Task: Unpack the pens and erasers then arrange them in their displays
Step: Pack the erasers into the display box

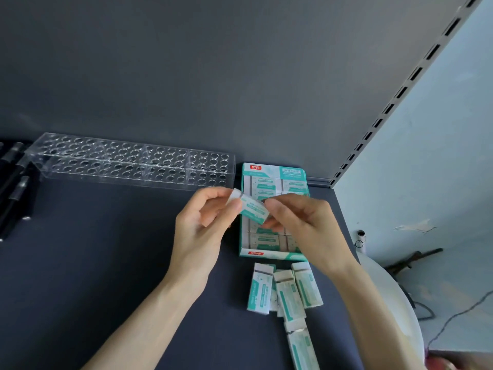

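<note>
Both hands hold one white eraser in a teal sleeve [252, 208] above the teal and white eraser display box [269, 253]. My left hand [202, 225] pinches its white end between thumb and fingers. My right hand [301, 222] pinches the sleeved end from the right. The box lies flat on the dark shelf, and rows of erasers fill it. Several loose erasers [288, 289] lie on the shelf just in front of the box. A clear acrylic pen holder [128, 162] with several rows of round holes stands at the back left, with nothing in its holes.
Black pens [13, 182] lie at the far left edge of the dark shelf [93, 263]. A slotted metal upright [394, 100] runs along the right side. Beyond the shelf's right edge are a white round object [386, 289] and cables on a pale floor.
</note>
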Demonstrator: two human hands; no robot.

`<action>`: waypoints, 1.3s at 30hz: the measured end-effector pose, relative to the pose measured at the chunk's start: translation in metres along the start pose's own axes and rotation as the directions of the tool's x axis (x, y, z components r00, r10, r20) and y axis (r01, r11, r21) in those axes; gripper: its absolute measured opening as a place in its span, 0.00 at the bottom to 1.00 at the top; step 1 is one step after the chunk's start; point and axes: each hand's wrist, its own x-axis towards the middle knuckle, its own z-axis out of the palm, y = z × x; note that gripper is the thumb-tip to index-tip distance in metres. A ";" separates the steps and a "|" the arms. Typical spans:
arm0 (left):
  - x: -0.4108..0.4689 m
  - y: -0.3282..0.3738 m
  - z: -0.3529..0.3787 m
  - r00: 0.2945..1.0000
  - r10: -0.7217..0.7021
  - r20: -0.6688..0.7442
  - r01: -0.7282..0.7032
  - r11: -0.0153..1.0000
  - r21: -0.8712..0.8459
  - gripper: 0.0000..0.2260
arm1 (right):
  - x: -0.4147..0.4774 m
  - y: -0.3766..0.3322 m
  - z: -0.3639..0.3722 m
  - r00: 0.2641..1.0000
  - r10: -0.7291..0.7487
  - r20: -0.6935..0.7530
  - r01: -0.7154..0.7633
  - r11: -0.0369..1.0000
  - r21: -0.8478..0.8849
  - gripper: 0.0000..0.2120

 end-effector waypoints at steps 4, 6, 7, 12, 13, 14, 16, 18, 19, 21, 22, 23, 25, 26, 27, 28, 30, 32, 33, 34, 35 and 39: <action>-0.001 -0.002 0.003 1.000 -0.009 0.017 0.009 1.000 0.021 0.13 | -0.009 -0.006 -0.004 0.999 -0.006 0.038 -0.001 0.985 0.170 0.11; -0.001 -0.005 0.004 1.000 0.003 0.015 -0.004 0.998 0.065 0.13 | -0.013 -0.005 -0.006 1.000 -0.010 0.022 0.006 0.986 0.166 0.12; -0.001 -0.006 0.004 1.000 0.013 0.020 -0.015 0.995 0.100 0.13 | -0.015 -0.003 -0.006 1.000 -0.016 0.013 0.014 0.991 0.134 0.14; -0.002 -0.011 0.001 0.992 0.111 0.054 -0.124 0.915 0.383 0.09 | -0.015 0.005 -0.007 0.980 -0.183 -0.075 0.167 0.969 -0.180 0.12; -0.002 -0.011 -0.001 0.989 0.135 0.061 -0.148 0.874 0.463 0.09 | -0.014 0.008 -0.010 0.972 -0.209 -0.105 0.178 0.952 -0.250 0.11; -0.002 -0.011 -0.002 0.988 0.135 0.072 -0.152 0.838 0.525 0.13 | -0.013 0.010 -0.015 0.964 -0.229 -0.137 0.176 0.930 -0.322 0.10; -0.003 -0.012 -0.005 0.993 0.032 0.111 -0.093 0.796 0.599 0.27 | -0.011 0.016 -0.027 0.946 -0.261 -0.191 0.147 0.874 -0.464 0.09; -0.005 -0.011 -0.006 0.984 -0.088 0.153 -0.036 0.747 0.664 0.39 | -0.009 0.021 -0.036 0.934 -0.288 -0.213 0.119 0.809 -0.575 0.08; -0.007 -0.011 -0.006 0.978 -0.106 0.180 -0.050 0.718 0.694 0.41 | -0.007 0.024 -0.038 0.931 -0.298 -0.213 0.111 0.784 -0.610 0.08; -0.008 -0.010 -0.004 0.972 -0.104 0.211 -0.082 0.689 0.721 0.41 | -0.004 0.026 -0.038 0.929 -0.313 -0.197 0.110 0.742 -0.661 0.08; -0.008 -0.009 -0.003 0.973 -0.107 0.206 -0.078 0.685 0.724 0.40 | -0.003 0.027 -0.038 0.928 -0.322 -0.189 0.112 0.724 -0.681 0.08; -0.008 -0.009 -0.003 0.974 -0.116 0.196 -0.065 0.682 0.728 0.40 | -0.001 0.027 -0.037 0.926 -0.330 -0.184 0.113 0.707 -0.699 0.08; -0.007 -0.010 -0.004 0.974 -0.141 0.175 -0.036 0.672 0.740 0.39 | 0.003 0.028 -0.036 0.923 -0.338 -0.185 0.102 0.676 -0.729 0.08; -0.007 -0.010 -0.004 0.974 -0.150 0.170 -0.027 0.670 0.742 0.40 | 0.005 0.029 -0.036 0.922 -0.340 -0.184 0.097 0.664 -0.742 0.08; -0.007 -0.010 -0.004 0.973 -0.153 0.170 -0.023 0.672 0.740 0.40 | 0.006 0.029 -0.035 0.922 -0.344 -0.179 0.099 0.653 -0.751 0.08; -0.007 -0.010 -0.004 0.973 -0.152 0.172 -0.025 0.675 0.737 0.41 | 0.008 0.029 -0.034 0.921 -0.352 -0.169 0.108 0.645 -0.756 0.08; -0.007 -0.011 -0.004 0.975 -0.135 0.179 -0.041 0.677 0.735 0.44 | 0.012 0.029 -0.032 0.923 -0.356 -0.148 0.123 0.637 -0.761 0.08; -0.006 -0.012 -0.005 0.977 -0.121 0.173 -0.047 0.675 0.736 0.45 | 0.015 0.028 -0.032 0.931 -0.337 -0.140 0.118 0.642 -0.758 0.08; -0.006 -0.012 -0.005 0.979 -0.116 0.170 -0.047 0.677 0.734 0.44 | 0.016 0.028 -0.032 0.934 -0.329 -0.140 0.114 0.644 -0.756 0.08; -0.006 -0.012 -0.005 0.979 -0.112 0.169 -0.048 0.681 0.731 0.44 | 0.016 0.028 -0.032 0.936 -0.324 -0.140 0.110 0.644 -0.757 0.08; -0.006 -0.012 -0.005 0.979 -0.111 0.170 -0.048 0.687 0.725 0.44 | 0.016 0.028 -0.032 0.938 -0.318 -0.141 0.103 0.642 -0.760 0.08; -0.005 -0.010 -0.004 0.976 -0.089 0.197 -0.078 0.704 0.706 0.39 | 0.016 0.025 -0.032 0.948 -0.288 -0.134 0.088 0.643 -0.761 0.07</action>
